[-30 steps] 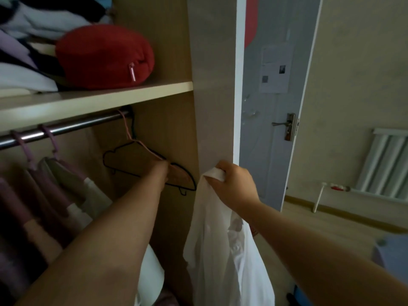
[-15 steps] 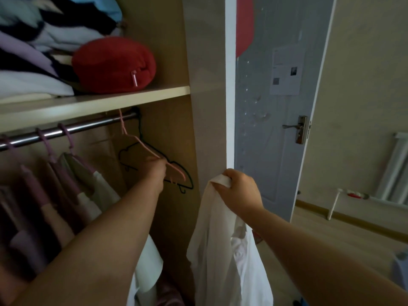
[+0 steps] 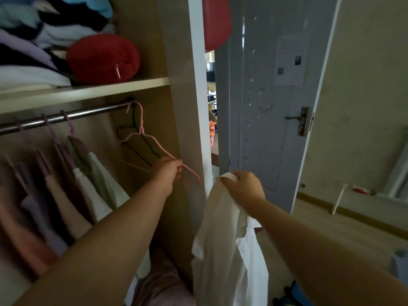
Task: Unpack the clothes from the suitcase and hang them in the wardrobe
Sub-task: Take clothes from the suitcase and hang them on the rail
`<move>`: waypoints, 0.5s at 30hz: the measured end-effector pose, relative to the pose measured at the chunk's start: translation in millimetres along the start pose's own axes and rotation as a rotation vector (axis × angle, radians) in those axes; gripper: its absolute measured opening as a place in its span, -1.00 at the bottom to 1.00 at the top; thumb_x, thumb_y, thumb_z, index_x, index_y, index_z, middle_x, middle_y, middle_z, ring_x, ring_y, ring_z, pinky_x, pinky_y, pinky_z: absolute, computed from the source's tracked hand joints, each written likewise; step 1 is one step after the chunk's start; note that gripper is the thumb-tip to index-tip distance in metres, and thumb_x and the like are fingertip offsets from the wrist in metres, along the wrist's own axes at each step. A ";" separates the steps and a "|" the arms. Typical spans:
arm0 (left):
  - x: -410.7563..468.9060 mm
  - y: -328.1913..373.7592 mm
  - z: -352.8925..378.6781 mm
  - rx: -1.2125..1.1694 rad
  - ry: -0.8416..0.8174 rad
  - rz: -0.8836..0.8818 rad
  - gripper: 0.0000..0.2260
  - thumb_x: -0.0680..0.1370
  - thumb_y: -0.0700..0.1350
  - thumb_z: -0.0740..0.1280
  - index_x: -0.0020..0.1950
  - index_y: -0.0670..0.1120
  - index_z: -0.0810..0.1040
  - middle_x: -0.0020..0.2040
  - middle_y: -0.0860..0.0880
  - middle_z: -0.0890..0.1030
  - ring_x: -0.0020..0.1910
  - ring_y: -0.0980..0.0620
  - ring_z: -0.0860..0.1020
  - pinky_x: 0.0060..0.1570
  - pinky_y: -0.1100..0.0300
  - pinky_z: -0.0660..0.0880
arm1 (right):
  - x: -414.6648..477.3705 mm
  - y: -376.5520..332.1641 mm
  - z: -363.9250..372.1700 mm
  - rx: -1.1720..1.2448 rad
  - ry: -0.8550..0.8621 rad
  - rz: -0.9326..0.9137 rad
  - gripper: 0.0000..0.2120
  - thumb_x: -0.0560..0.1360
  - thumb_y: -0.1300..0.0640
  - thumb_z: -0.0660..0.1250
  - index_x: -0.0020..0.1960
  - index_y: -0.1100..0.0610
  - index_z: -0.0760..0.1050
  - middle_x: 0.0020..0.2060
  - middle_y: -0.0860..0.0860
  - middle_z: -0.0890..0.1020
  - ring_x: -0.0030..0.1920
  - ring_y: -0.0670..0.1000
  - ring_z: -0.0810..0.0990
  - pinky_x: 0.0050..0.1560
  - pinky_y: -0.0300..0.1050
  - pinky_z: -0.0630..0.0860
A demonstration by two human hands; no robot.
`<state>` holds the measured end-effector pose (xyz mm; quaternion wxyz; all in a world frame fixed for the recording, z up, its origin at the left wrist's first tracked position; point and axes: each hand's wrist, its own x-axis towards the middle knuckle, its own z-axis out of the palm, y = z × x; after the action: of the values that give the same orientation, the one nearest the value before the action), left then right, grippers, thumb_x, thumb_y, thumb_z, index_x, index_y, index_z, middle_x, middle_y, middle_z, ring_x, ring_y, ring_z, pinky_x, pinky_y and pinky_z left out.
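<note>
Inside the open wardrobe, my left hand grips the lower arm of a pink wire hanger whose hook still sits on the metal rail at its right end. A black wire hanger hangs just behind it. My right hand holds a white shirt bunched at its top, outside the wardrobe by the white side panel; the shirt hangs straight down. Several garments hang on purple hangers to the left.
A shelf above the rail carries folded clothes and a red pouch. The wardrobe's side panel stands between my hands. A grey room door is ajar on the right, with a radiator pipe by the far wall.
My left hand has pulled the pink hanger's lower end rightward and out toward the wardrobe's front edge. My right hand with the shirt has stayed beside the panel.
</note>
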<state>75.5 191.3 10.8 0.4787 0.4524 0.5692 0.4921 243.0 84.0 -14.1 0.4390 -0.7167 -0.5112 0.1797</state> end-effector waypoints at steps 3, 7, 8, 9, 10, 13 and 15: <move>-29.1 -8.5 12.8 0.022 -0.058 -0.072 -0.93 0.53 -0.17 0.35 -0.15 -0.11 0.53 -0.31 -0.02 0.54 -0.33 0.08 0.49 -0.25 0.20 0.44 | -5.6 11.3 -15.1 0.075 -0.030 0.073 -0.77 0.50 -0.02 0.28 -0.11 0.15 0.56 -0.28 0.03 0.57 -0.23 0.04 0.54 -0.23 -0.14 0.48; -72.4 -23.0 33.7 0.038 -0.139 -0.162 -0.87 0.54 -0.13 0.33 -0.20 -0.09 0.52 -0.27 -0.02 0.52 -0.26 0.06 0.47 -0.24 0.23 0.41 | -16.9 30.0 -36.5 0.180 -0.053 0.139 -0.78 0.51 0.00 0.27 -0.03 0.14 0.57 -0.24 0.03 0.57 -0.21 0.04 0.53 -0.15 -0.07 0.50; -84.0 -26.7 40.5 0.042 -0.152 -0.177 -0.87 0.54 -0.12 0.33 -0.20 -0.09 0.53 -0.27 -0.02 0.52 -0.25 0.06 0.47 -0.23 0.24 0.41 | -20.7 36.1 -42.9 0.197 -0.057 0.152 -0.78 0.52 0.01 0.27 -0.01 0.15 0.56 -0.25 0.02 0.56 -0.21 0.04 0.52 -0.13 -0.06 0.49; -94.0 -29.9 47.0 0.051 -0.158 -0.186 -0.89 0.54 -0.12 0.34 -0.18 -0.09 0.54 -0.27 -0.02 0.52 -0.24 0.06 0.47 -0.22 0.23 0.41 | -24.3 41.5 -48.5 0.205 -0.063 0.163 -0.78 0.52 0.02 0.27 -0.01 0.15 0.56 -0.27 0.00 0.54 -0.20 0.04 0.52 -0.14 -0.07 0.47; -103.7 -33.7 54.7 0.062 -0.163 -0.188 -0.91 0.53 -0.12 0.34 -0.16 -0.09 0.55 -0.27 -0.01 0.52 -0.24 0.07 0.47 -0.22 0.23 0.42 | -28.8 47.7 -55.3 0.206 -0.072 0.175 -0.80 0.52 0.02 0.27 -0.02 0.14 0.55 -0.28 -0.01 0.53 -0.19 0.05 0.52 -0.14 -0.09 0.45; -130.3 -45.1 76.5 0.044 -0.205 -0.193 -0.95 0.52 -0.13 0.36 -0.11 -0.09 0.58 -0.26 -0.02 0.57 -0.28 0.07 0.52 -0.29 0.22 0.44 | -42.5 63.3 -72.7 0.197 -0.105 0.205 -0.85 0.51 0.03 0.28 -0.14 0.10 0.51 -0.28 0.01 0.54 -0.18 0.08 0.54 -0.21 -0.14 0.44; -147.8 -52.0 90.3 0.010 -0.216 -0.188 -0.94 0.50 -0.15 0.38 -0.07 -0.10 0.61 -0.24 -0.04 0.62 -0.26 0.04 0.57 -0.24 0.18 0.49 | -55.4 69.5 -83.6 0.194 -0.163 0.202 -0.84 0.52 0.05 0.29 -0.21 0.07 0.49 -0.30 0.01 0.54 -0.25 0.03 0.53 -0.31 -0.19 0.41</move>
<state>182.1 51.5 -31.3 0.5789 0.4497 0.5568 0.3907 319.2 -9.0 -35.2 0.4429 -0.7017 -0.4508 0.3290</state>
